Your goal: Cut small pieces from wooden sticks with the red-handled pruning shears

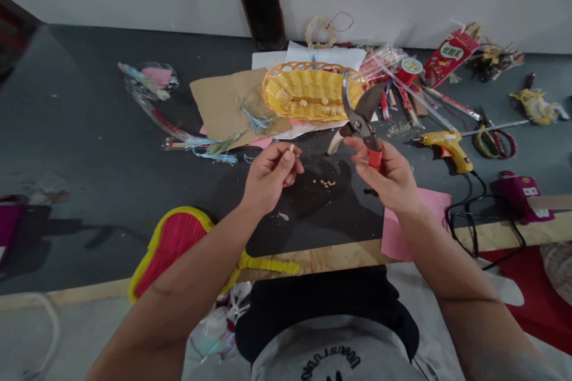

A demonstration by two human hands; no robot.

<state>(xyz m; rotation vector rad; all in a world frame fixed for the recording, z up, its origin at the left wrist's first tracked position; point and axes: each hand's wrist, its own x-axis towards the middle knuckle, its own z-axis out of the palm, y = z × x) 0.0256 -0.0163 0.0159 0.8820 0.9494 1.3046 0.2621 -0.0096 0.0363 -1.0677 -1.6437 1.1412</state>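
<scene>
Between the thumb and fingers of my left hand point(273, 175) is a short pale stick point(292, 147), of which only the tip shows. My right hand point(388, 175) grips pruning shears point(360, 122) by a red handle, with the blades spread apart and pointing up. The other handle, a whitish one, sticks out to the left. On the dark table below, between my hands, lie several small pale cut pieces point(327, 183). Beyond the shears stands a yellow woven basket point(290, 92) with a few light pieces inside.
At right lie a yellow glue gun point(447, 146) with a black cord, scissors point(494, 140), a red carton point(451, 56) and a red spool point(408, 71). A red-and-yellow fan point(179, 238) rests by my left forearm. Pink paper point(395, 235) lies under my right wrist.
</scene>
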